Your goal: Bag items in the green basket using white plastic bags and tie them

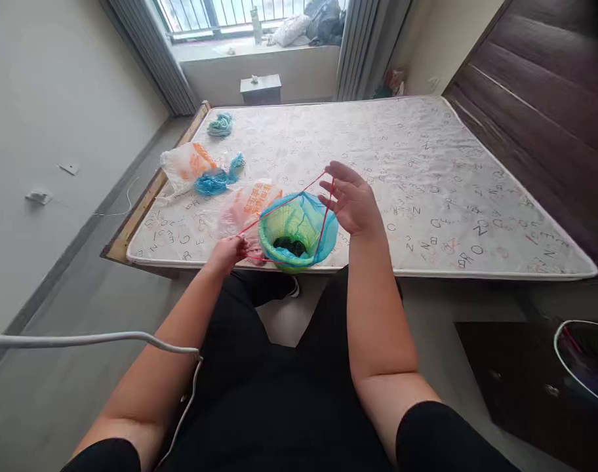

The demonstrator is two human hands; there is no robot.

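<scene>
A blue and green mesh bag stands open at the mattress's near edge, with something dark at its bottom. A thin red cord is stretched in a loop over and around the bag's mouth. To the left of the bag, my left hand is closed on the cord with thumb and fingertips. Raised at the bag's upper right, my right hand has its fingers spread, and the cord passes round them.
Clear plastic bags with orange print, a blue net bundle and a pale teal bundle lie on the mattress. A white cable crosses my left forearm. A small cabinet stands beyond.
</scene>
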